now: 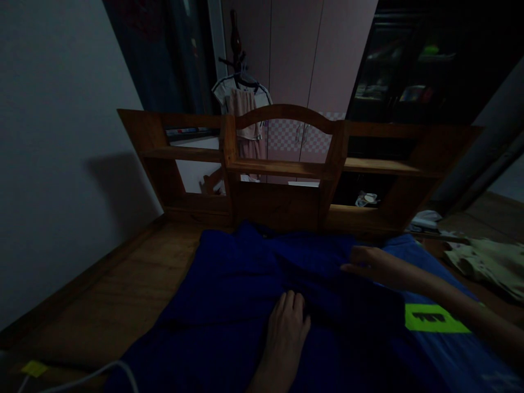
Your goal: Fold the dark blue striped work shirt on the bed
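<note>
A dark blue garment [229,305] lies spread over a wooden surface [135,284] in dim light. My left hand [289,322] rests flat on the cloth near its middle, fingers stretched out and together. My right hand [364,262] reaches across from the right to the garment's upper part, where its fingers curl onto a fold of the cloth. A bright green patch with dark print [434,318] shows on the garment under my right forearm.
A wooden shelf unit [282,169] stands along the far edge. A pale green cloth [487,262] lies at the right. A white cable [102,374] and a yellow tag [35,368] lie at the near left. Clothes hang on a rack [241,98] behind.
</note>
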